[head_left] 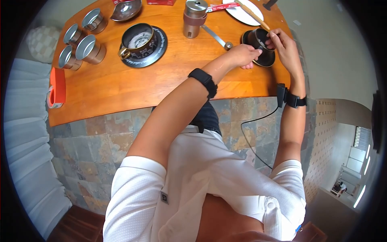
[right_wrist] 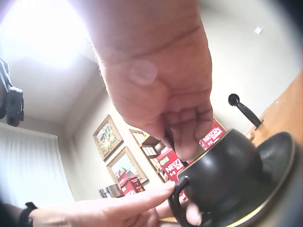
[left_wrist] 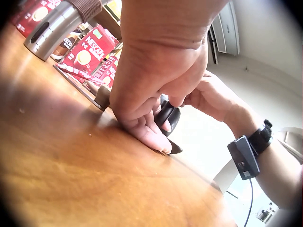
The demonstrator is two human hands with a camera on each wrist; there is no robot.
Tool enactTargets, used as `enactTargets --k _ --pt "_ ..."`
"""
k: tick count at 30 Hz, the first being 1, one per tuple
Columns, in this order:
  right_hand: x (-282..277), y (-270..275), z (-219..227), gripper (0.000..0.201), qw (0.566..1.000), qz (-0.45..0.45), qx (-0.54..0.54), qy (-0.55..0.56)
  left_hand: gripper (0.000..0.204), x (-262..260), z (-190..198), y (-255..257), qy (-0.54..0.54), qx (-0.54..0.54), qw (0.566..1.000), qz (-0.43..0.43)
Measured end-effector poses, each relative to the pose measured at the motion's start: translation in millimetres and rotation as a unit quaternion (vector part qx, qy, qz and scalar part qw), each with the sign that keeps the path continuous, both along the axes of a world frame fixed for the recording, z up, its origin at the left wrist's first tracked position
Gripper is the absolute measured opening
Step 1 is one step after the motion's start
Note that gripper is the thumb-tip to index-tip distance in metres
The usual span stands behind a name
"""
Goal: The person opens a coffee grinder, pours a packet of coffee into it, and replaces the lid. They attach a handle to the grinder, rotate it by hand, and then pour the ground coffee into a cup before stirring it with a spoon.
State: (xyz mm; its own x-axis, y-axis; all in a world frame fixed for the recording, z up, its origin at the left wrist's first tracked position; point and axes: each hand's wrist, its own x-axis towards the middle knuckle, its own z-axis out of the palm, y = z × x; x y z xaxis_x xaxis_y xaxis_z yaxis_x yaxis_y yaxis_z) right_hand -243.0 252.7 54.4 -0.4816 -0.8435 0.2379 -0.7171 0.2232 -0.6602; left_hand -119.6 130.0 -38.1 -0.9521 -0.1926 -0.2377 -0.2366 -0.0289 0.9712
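A black cup (right_wrist: 222,175) with a gold-edged rim stands on a dark saucer (right_wrist: 279,156) at the table's right side. My left hand (head_left: 246,55) reaches across to it. In the right wrist view, the left thumb and fingers pinch the cup's handle (right_wrist: 176,203). Right above the cup's mouth is my right hand (head_left: 284,44), fingers pointing down. It pinches a slim dark utensil (right_wrist: 169,138) whose lower end is hidden by the fingers and rim; I cannot tell its kind.
A wooden stick (head_left: 254,16) lies over a white plate (head_left: 238,17) behind the cup. Left of it stand a coffee grinder (head_left: 191,30), its crank handle (head_left: 215,37), another black cup (head_left: 145,46) on a saucer, several metal cups (head_left: 92,52) and a silver bowl (head_left: 127,11). Red Nescafe packs (left_wrist: 90,54) stand behind.
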Motion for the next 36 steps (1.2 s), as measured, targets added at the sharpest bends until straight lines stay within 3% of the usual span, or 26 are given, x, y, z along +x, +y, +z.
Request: enactTargets --k 4,8,15,17,20,24,26,33,36 --pt "-14.3 -12.2 -6.8 0.026 0.994 -0.017 -0.022 0.104 0.048 1.0 -0.1 -0.1 0.008 0.005 1.000 -0.002" --pt "-27.0 6.7 -3.3 0.027 0.991 -0.040 0.017 0.123 0.048 1.6 1.8 -0.4 0.004 0.002 1.000 -0.009" --pt "-15.3 2.5 -8.5 0.027 0.999 0.034 -0.032 0.018 0.046 2.8 1.9 -0.7 0.004 -0.006 1.000 -0.017" --pt "-8.8 -6.8 2.1 0.028 0.991 -0.032 -0.013 0.133 0.045 3.8 3.8 -1.1 0.014 -0.013 1.000 -0.010" --pt "-13.9 -0.4 5.2 0.029 0.976 -0.068 0.000 0.206 0.044 5.3 6.1 -1.2 0.010 -0.023 1.000 -0.011" --pt "4.1 13.0 16.1 0.027 0.989 -0.064 0.001 0.130 0.045 6.0 8.3 -1.4 0.003 -0.017 1.000 -0.006" --pt "13.0 10.7 17.2 0.024 0.998 -0.050 -0.024 0.010 0.045 6.0 9.0 -1.1 -0.004 -0.018 1.000 -0.009" --pt "-11.8 -10.5 0.1 0.024 0.987 -0.022 -0.092 0.134 0.046 6.1 6.0 0.1 0.001 -0.027 1.000 -0.005" --pt "-7.9 4.2 9.2 0.025 0.987 -0.053 -0.035 0.150 0.045 4.4 3.8 -1.0 0.014 -0.026 1.000 -0.010"
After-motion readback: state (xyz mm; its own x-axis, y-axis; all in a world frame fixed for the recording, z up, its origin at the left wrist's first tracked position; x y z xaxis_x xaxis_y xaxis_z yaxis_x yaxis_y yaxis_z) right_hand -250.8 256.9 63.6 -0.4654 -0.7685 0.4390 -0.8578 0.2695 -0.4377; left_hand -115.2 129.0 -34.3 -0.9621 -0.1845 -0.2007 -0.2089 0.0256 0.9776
